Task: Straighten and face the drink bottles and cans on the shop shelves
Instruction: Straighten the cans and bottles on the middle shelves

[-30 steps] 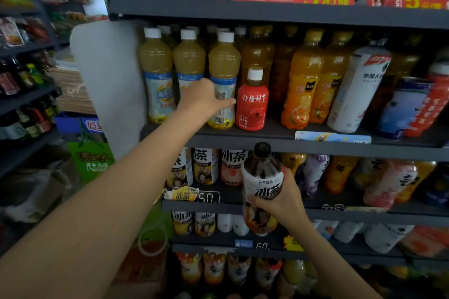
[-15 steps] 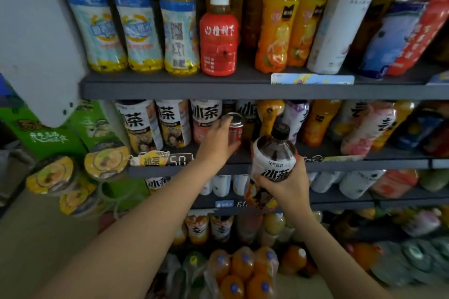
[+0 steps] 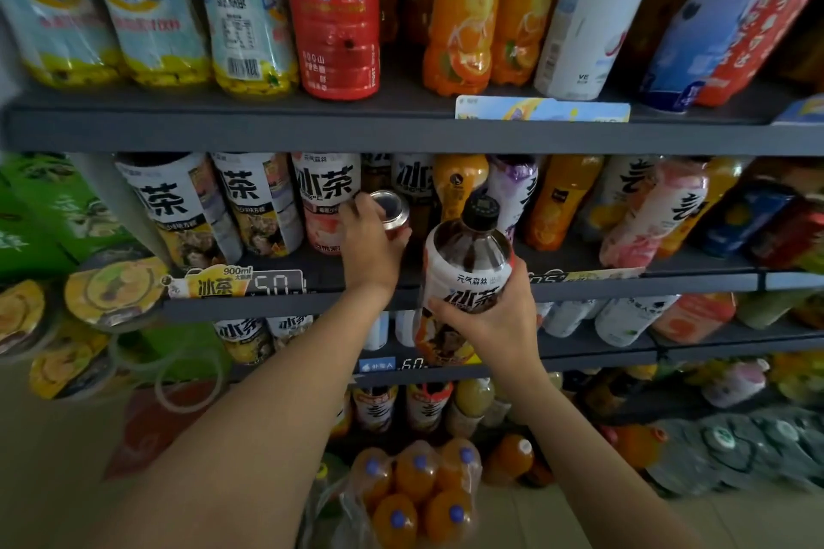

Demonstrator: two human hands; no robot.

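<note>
Your right hand [image 3: 492,319] is wrapped around the middle of a dark iced-tea bottle [image 3: 466,276] with a black cap and a white label — thumb across the front of the label, fingers curled behind. The bottle stands nearly upright just right of centre frame, held in front of the middle shelf [image 3: 624,283] edge, its base overlapping the shelf below.

Your left hand [image 3: 372,245] reaches onto that same middle shelf at centre frame, fingers curled round a small red can [image 3: 392,216] with a shiny silver top. The can is tilted so its top faces the camera. It sits just right of a row of three white-labelled iced-tea bottles [image 3: 249,203] and just left of the bottle in your right hand.

Across the upper part of the frame, the top shelf [image 3: 312,127] carries pale yellow-based bottles [image 3: 147,9] at upper left, then a red bottle [image 3: 336,22] with white characters, then orange juice bottles [image 3: 461,13]; toward the upper right, a tall white bottle [image 3: 588,13] and the blue and red ones beyond it lean to the right.

On the right of the middle shelf, several pink and orange bottles [image 3: 646,214] lean at angles. At the bottom centre a shrink-wrapped pack of orange bottles [image 3: 419,490] with blue caps rests on the floor.
</note>
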